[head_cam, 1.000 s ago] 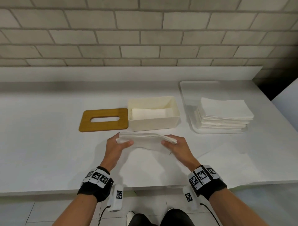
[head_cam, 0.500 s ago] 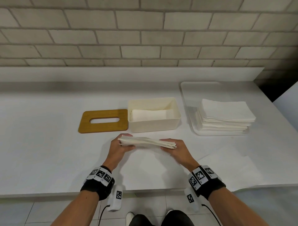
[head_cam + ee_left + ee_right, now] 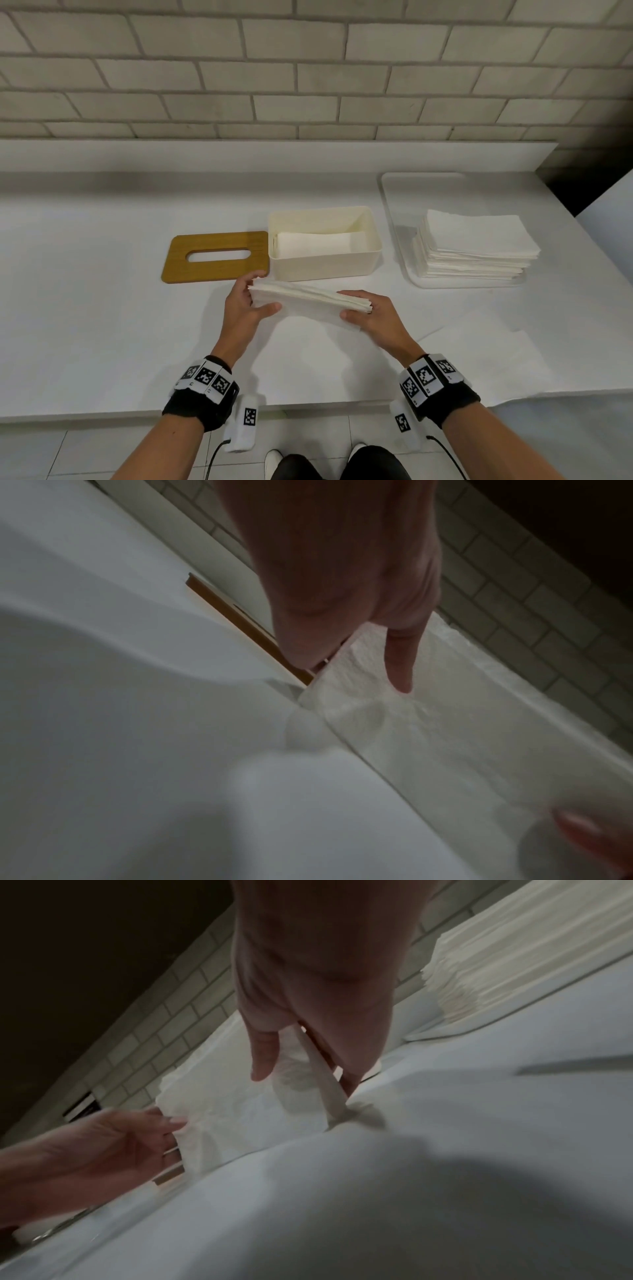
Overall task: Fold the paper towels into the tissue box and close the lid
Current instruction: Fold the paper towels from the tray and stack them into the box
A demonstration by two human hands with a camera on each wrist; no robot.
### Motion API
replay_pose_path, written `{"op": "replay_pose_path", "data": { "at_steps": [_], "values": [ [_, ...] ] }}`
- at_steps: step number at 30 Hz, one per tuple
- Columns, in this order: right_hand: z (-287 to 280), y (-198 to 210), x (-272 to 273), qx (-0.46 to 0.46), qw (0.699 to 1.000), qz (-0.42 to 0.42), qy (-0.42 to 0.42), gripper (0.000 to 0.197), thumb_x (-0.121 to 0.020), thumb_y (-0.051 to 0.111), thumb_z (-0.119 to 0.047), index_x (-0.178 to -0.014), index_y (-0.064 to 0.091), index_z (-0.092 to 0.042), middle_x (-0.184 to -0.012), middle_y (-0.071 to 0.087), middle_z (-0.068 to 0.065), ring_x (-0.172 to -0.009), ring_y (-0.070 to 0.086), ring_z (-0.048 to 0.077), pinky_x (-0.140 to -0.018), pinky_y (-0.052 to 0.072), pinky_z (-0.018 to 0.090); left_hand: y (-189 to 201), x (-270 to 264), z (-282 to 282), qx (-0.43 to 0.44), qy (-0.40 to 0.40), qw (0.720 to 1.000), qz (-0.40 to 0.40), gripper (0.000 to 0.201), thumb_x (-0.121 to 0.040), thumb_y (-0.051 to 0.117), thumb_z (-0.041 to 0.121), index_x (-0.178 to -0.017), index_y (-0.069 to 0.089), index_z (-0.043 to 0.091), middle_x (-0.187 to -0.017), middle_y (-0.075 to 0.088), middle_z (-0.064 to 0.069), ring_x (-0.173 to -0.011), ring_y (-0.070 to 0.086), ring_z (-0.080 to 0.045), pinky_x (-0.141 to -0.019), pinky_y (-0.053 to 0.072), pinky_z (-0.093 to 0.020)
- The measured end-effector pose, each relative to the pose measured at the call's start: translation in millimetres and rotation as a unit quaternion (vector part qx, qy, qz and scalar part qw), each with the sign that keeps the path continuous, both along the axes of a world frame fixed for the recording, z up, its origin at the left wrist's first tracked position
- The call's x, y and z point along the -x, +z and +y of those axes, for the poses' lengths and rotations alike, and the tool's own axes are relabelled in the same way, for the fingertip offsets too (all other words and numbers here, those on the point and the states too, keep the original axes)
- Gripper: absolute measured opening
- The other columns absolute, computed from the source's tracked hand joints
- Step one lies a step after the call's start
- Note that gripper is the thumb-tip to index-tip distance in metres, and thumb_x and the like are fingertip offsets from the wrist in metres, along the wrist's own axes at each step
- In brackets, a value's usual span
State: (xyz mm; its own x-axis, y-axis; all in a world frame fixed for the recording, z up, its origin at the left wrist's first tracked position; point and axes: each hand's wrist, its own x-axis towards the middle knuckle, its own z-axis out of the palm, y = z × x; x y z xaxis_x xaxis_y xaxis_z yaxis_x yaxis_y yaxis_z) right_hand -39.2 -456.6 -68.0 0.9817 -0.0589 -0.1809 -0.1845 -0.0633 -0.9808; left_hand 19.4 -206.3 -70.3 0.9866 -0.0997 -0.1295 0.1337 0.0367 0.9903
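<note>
Hands gripped a folded paper towel bundle [image 3: 310, 297] between them, left hand [image 3: 244, 306] and right hand [image 3: 375, 317] pinching opposite ends, just before the open tissue box [image 3: 323, 265].

Head cam looks down; wrist cams close, sharing towel [image 3: 310, 298].

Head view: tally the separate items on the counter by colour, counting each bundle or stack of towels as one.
White: 5 – held towels, stack, tray, towels in box, loose sheet
Cream: 1 – box
Brown: 1 – lid
Total: 7
</note>
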Motion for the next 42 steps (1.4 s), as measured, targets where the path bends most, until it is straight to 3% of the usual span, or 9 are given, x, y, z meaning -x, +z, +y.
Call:
{"op": "replay_pose_path", "data": {
  "at_steps": [6,10,15,20,23,27,31,38,42],
  "values": [
    [1.3,-2.5,1.3,0.020,1.000,-0.008,0.001,0.021,-0.085,0.069,-0.002,-0.103,0.071,-0.014,-0.087,0.069,-0.005,-0.072,0.061,-0.007,-0.064,0.044,0.008,9.5,4.1,-2.3,-0.092,-0.034,0.988,-0.120,0.057,-0.078,0.070,-0.009,-0.112,0.057,0.035,-0.116,0.063,0.000,-0.106,0.058,-0.003,-0.090,0.045,-0.015],
    [2.2,-2.7,-0.3,0.008,1.000,0.002,0.003,0.025,-0.084,0.072,-0.008,-0.106,0.072,-0.020,-0.097,0.072,-0.003,-0.085,0.067,0.004,-0.075,0.051,0.016,7.6,1.5,1.2,-0.201,-0.056,0.955,-0.211,0.052,-0.083,0.066,-0.008,-0.106,0.057,0.038,-0.118,0.056,0.008,-0.110,0.047,0.015,-0.097,0.033,-0.006],
    [4.9,0.5,-1.8,0.045,0.999,-0.007,0.004,0.017,-0.087,0.067,-0.004,-0.096,0.073,-0.017,-0.089,0.070,0.002,-0.079,0.061,0.005,-0.073,0.044,0.016,7.1,0.9,3.6,-0.286,-0.061,0.934,-0.202,0.054,-0.080,0.073,0.002,-0.115,0.051,0.037,-0.125,0.054,0.005,-0.114,0.048,-0.002,-0.105,0.040,-0.036],
    [5.7,29.9,-10.9,0.118,0.991,-0.046,0.034,0.019,-0.085,0.068,-0.003,-0.096,0.076,-0.016,-0.087,0.073,-0.003,-0.078,0.063,0.002,-0.074,0.045,0.013,58.7,1.8,-15.3,-0.443,-0.147,0.838,-0.281,0.088,-0.068,0.085,0.033,-0.142,0.037,0.032,-0.136,0.047,0.007,-0.123,0.040,-0.013,-0.107,0.025,-0.024],
    [7.9,58.3,-20.5,0.185,0.976,-0.076,0.085,0.018,-0.083,0.069,-0.004,-0.095,0.077,-0.014,-0.083,0.073,-0.002,-0.072,0.062,0.001,-0.069,0.046,0.017,74.5,-5.6,-38.2,-0.481,-0.252,0.813,-0.211,0.076,-0.072,0.080,0.038,-0.139,0.043,0.034,-0.133,0.055,0.006,-0.122,0.047,-0.018,-0.103,0.040,-0.031],
    [-1.6,84.2,-24.6,0.156,0.983,-0.070,0.071,0.024,-0.081,0.075,-0.016,-0.104,0.072,-0.022,-0.094,0.073,-0.002,-0.082,0.064,0.008,-0.074,0.050,0.024,79.3,-12.4,-49.2,-0.416,-0.238,0.866,-0.140,0.018,-0.084,0.071,0.026,-0.100,0.069,0.018,-0.095,0.071,-0.002,-0.089,0.066,-0.023,-0.071,0.051,-0.032],
    [-10.7,69.5,-15.1,-0.159,0.986,-0.043,0.011,0.076,-0.068,0.085,-0.035,-0.134,0.051,-0.025,-0.132,0.059,0.007,-0.127,0.053,0.025,-0.105,0.044,0.042,85.1,-8.7,-43.3,-0.125,-0.157,0.980,0.010,0.031,-0.078,0.078,0.019,-0.107,0.070,0.011,-0.099,0.074,-0.002,-0.089,0.071,-0.020,-0.074,0.056,-0.030],
    [36.4,51.5,-4.6,-0.129,0.991,-0.021,0.042,0.044,-0.082,0.073,-0.027,-0.122,0.062,-0.013,-0.115,0.071,0.011,-0.109,0.067,0.026,-0.089,0.055,0.036,54.9,10.4,-57.1,-0.011,-0.095,0.995,0.043,0.030,-0.078,0.077,0.011,-0.106,0.069,0.014,-0.100,0.076,-0.007,-0.091,0.072,-0.021,-0.073,0.059,-0.028],
    [45.0,47.0,-8.2,-0.101,0.994,-0.025,0.042,0.059,-0.071,0.082,-0.027,-0.124,0.059,-0.014,-0.115,0.069,0.012,-0.107,0.067,0.027,-0.090,0.057,0.044,47.4,11.9,-56.8,-0.002,-0.048,0.998,0.041,0.023,-0.079,0.076,0.010,-0.102,0.070,0.010,-0.089,0.075,-0.005,-0.081,0.072,-0.016,-0.062,0.055,-0.021]
  ]
}}
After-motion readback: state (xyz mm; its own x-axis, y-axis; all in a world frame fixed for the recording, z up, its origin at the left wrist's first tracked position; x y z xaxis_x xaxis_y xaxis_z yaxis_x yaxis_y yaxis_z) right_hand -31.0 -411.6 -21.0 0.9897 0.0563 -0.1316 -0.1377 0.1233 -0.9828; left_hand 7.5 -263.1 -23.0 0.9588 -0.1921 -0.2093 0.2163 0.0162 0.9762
